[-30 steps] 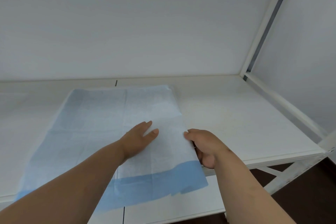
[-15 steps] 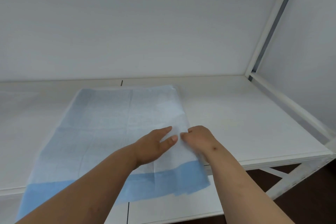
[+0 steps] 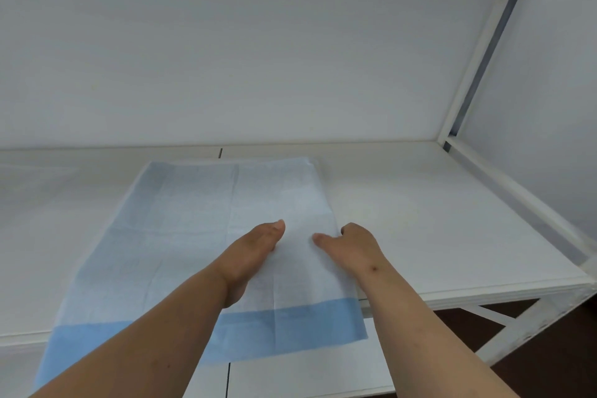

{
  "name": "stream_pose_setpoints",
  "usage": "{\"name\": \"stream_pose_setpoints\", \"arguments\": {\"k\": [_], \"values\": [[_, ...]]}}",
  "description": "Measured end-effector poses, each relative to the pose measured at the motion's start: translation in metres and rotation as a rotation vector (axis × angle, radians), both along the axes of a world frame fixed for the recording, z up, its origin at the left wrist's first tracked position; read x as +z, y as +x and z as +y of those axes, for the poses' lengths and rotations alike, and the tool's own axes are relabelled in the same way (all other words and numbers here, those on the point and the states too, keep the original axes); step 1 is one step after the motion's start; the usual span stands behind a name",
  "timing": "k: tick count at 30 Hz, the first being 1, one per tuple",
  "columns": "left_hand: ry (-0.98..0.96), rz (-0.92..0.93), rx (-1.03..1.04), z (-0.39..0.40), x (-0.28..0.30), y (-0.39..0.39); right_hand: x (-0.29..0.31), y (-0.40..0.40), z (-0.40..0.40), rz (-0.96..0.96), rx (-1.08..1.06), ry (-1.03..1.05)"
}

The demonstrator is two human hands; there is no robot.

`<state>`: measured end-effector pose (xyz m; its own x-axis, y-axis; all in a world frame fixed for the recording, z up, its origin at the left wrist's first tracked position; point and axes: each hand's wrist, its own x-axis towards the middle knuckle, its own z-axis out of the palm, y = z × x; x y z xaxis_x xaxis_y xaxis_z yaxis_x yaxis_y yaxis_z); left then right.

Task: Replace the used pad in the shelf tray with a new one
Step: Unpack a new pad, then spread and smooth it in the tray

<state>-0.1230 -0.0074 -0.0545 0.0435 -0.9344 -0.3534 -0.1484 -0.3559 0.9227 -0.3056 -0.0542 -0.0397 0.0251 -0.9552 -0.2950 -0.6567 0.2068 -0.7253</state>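
A light blue pad [image 3: 193,220] with a darker blue band along its near end lies spread on the white shelf tray [image 3: 436,220]. The near band hangs over the tray's front edge. My left hand [image 3: 258,245] rests on the pad's right half with fingers straight, pointing away from me. My right hand [image 3: 352,245] is at the pad's right edge. Its thumb lies on top of the pad and its fingers curl over the edge, pinching it.
White back panel [image 3: 258,58] and side wall close the shelf at the rear and right. A white upright post [image 3: 468,74] stands in the back right corner. A lower white shelf board [image 3: 307,371] juts out below the tray. Dark floor shows at the lower right.
My right hand has slid a little farther along the pad's right edge, its thumb now on top. My left hand shifted right toward it, then drew back slightly.
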Motion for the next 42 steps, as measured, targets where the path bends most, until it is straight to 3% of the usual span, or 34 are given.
{"name": "stream_pose_setpoints", "arguments": {"k": [3, 8, 11, 16, 20, 24, 29, 34, 38, 42], "values": [[0.001, 0.0, 0.008, 0.0, 0.0, 0.0, -0.002, 0.007, -0.004, 0.089, 0.071, -0.038], [0.004, 0.003, 0.034, 0.0, -0.001, 0.002, -0.001, 0.003, -0.003, -0.624, -0.15, 0.218], [0.008, -0.001, 0.027, 0.0, -0.002, 0.002, -0.007, -0.003, -0.004, -0.446, -0.193, 0.179], [-0.002, -0.008, 0.023, -0.001, -0.003, 0.001, 0.0, 0.001, 0.001, -0.75, -0.192, 0.275], [-0.015, -0.03, 0.028, -0.001, -0.001, 0.0, 0.002, 0.001, 0.0, -0.875, -0.174, 0.371], [-0.035, -0.022, 0.016, 0.001, 0.001, 0.0, -0.001, -0.001, -0.001, -0.63, -0.175, 0.238], [-0.071, -0.102, -0.025, 0.003, 0.003, -0.005, 0.003, 0.0, -0.004, -0.026, -0.012, -0.038], [-0.069, -0.106, -0.018, 0.004, 0.003, -0.006, -0.008, 0.002, -0.001, 0.255, 0.044, -0.115], [-0.068, -0.085, -0.004, 0.005, 0.004, -0.006, -0.006, 0.006, -0.005, 0.163, 0.062, -0.133], [-0.064, -0.037, 0.059, 0.006, 0.003, 0.0, -0.004, 0.001, -0.009, -0.397, -0.166, 0.049]]}}
